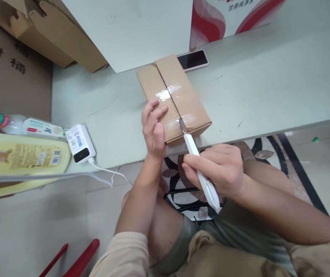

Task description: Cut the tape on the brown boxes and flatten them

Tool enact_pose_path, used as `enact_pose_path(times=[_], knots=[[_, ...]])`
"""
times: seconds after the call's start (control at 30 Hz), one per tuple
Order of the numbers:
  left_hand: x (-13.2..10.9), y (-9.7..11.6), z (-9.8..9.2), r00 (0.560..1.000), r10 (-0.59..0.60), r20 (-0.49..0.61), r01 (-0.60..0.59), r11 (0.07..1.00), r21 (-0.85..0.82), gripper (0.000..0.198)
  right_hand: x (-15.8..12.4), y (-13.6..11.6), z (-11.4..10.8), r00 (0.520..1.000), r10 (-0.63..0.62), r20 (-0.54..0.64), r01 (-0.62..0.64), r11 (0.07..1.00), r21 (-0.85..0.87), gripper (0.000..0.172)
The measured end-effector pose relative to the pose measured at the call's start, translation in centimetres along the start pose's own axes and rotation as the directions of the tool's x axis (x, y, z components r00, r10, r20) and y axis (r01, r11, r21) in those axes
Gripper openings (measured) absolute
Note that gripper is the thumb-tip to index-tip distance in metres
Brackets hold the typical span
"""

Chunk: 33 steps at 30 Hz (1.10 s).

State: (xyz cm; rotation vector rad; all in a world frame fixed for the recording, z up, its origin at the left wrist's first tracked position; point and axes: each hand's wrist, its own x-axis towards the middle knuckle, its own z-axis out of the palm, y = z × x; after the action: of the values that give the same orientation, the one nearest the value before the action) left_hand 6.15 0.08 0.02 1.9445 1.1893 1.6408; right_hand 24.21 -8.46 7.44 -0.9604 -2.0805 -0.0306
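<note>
- Cardboard box [188, 96] lay beneath the left hand [154, 130], fingers loosely spread.
- Remotely, I watched the right hand [221, 167] gripping a white cutter [193, 145], blade [182, 125] at the seam [164, 82].

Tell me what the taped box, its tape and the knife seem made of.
Taped box: matt brown cardboard, going by its dull, creased surface.
Tape: clear, glossy, probably plastic film, given its bright glints.
Knife: handle smooth, evenly white, likely plastic; blade thin and dark, probably metal, its finish unclear.
</note>
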Motion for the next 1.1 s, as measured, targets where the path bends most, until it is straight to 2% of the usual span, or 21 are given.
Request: enact_pose_path(times=[0.13, 0.37, 0.43, 0.6, 0.8, 0.93, 1.1], knots=[[0.1, 0.2, 0.1, 1.000, -0.008, 0.003, 0.008, 1.000, -0.003, 0.051, 0.1, -0.4, -0.1, 0.998, 0.060, 0.007, -0.060, 0.998, -0.005, 0.024], [0.1, 0.2, 0.3, 1.000, -0.002, -0.011, 0.002, 1.000, 0.023, 0.051, 0.4, -0.1, 1.0, 0.988, 0.149, -0.042, -0.151, 0.988, -0.041, 0.030], [0.0, 0.3, 0.4, 1.000, 0.006, -0.022, -0.006, 1.000, 0.023, 0.050, 0.3, -0.4, 0.9, 0.988, 0.154, -0.022, -0.154, 0.987, -0.037, 0.029], [0.1, 0.5, 0.3, 0.999, 0.038, -0.016, -0.039, 0.999, -0.021, 0.047, -0.5, -1.4, 0.2, 0.997, 0.064, 0.047, -0.063, 0.998, -0.019, 0.027], [0.2, 0.4, 0.4, 0.999, 0.042, -0.014, -0.043, 0.999, -0.028, 0.046, -0.5, -0.8, 0.5, 0.986, 0.166, -0.015, -0.165, 0.986, 0.030, 0.025], [0.1, 0.5, 0.4, 0.999, 0.044, -0.007, -0.044, 0.999, -0.012, 0.046, 0.0, -0.5, 0.6, 0.971, 0.240, -0.016, -0.239, 0.971, 0.013, 0.026], [0.0, 0.5, 0.4, 0.999, 0.041, -0.007, -0.041, 0.999, 0.032, 0.048, 0.1, -1.3, -0.1, 0.981, 0.194, 0.023, -0.193, 0.980, -0.039, 0.025]])
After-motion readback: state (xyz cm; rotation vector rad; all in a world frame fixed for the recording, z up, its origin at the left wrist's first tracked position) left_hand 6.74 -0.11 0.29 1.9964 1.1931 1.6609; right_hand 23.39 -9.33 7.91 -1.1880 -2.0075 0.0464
